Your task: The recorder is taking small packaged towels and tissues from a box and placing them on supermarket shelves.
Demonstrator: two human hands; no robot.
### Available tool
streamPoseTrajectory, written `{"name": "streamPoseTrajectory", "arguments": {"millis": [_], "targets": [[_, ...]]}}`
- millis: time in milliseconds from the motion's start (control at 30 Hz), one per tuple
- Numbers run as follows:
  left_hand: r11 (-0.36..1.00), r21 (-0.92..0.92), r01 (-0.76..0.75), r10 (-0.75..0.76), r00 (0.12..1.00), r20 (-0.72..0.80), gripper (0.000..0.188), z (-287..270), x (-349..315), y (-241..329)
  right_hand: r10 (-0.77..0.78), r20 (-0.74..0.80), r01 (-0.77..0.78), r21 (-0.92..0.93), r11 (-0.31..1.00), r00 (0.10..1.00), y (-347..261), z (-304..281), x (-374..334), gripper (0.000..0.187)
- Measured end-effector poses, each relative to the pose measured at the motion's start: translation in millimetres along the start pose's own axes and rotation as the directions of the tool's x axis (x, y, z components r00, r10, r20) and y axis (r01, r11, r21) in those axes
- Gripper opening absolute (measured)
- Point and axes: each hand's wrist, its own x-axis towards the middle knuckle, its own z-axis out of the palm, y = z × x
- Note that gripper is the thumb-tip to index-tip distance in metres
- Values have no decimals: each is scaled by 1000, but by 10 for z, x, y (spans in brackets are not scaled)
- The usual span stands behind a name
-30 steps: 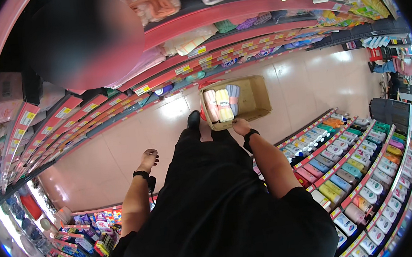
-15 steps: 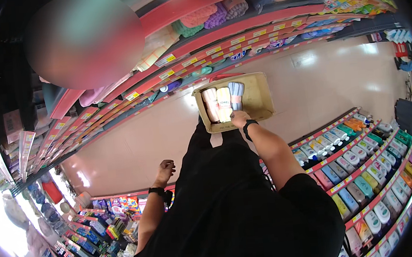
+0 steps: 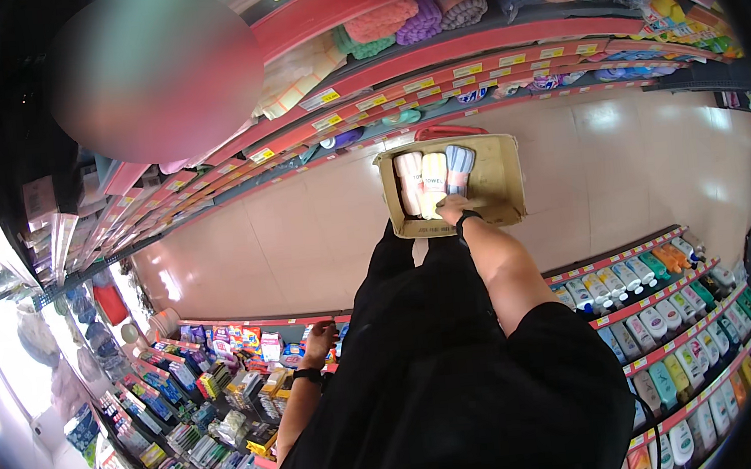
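Box: one brown cardboard box (image 3: 497,179), open at the top, which we find in front of the person's black trousers (image 3: 391,258); what it rests on, we cannot tell.
Rolled towels in box: three, side by side in its left half; we count a pink towel (image 3: 410,182) at left, a yellow towel (image 3: 434,174) in the middle, and a striped blue-grey towel (image 3: 460,163) at right.
Right hand: we place the right hand (image 3: 454,208) over the near wall of the box, at the near end of the yellow towel, with the striped one just beside.
Right fingers: bent toward the yellow towel; whether they clamp on it or only touch it, we cannot tell.
Left hand: we note the left hand (image 3: 321,341) well apart from the box, at the person's left, nearest in view to a display of colourful packets (image 3: 271,345).
Left fingers: bent; too small for us to tell whether apart or together.
Wrists: a right black band (image 3: 470,218) and a left black band (image 3: 308,375).
Red object: we see a red object (image 3: 451,130) past the far edge of the box, partly hidden.
Floor: pale, shiny tiles (image 3: 303,223).
Shelves ahead: red-edged shelves (image 3: 501,38) with price tags; we list a coral roll (image 3: 382,19) and a purple roll (image 3: 419,22).
Shelves at right: rows of bottles (image 3: 654,322), mostly white.
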Motion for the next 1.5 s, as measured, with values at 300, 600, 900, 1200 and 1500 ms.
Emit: {"name": "streamPoseTrajectory", "arguments": {"millis": [300, 600, 900, 1200, 1500], "targets": [[985, 86, -152, 152, 988, 1, 30, 194, 56, 432, -64, -126, 122, 538, 834, 990, 8, -586, -164, 23], [796, 100, -596, 576, 799, 175, 35, 770, -541, 2214, -393, -84, 355, 625, 695, 916, -873, -1615, -1575, 18], [780, -542, -313, 581, 685, 440, 63, 933, -1243, 2763, -630, -126, 506, 723, 471, 766, -1807, -1762, -2502, 14], [462, -692, -555, 821, 563, 97, 69, 486, -1613, 2858, -834, -277, 877, 83, 474, 477, -2456, -1894, -2840, 35], [55, -487, -872, 923, 230, -308, 82, -294, -1926, 3197, -949, -245, 932, -254, 260, 198, -3567, -2081, -3066, 54]]}}
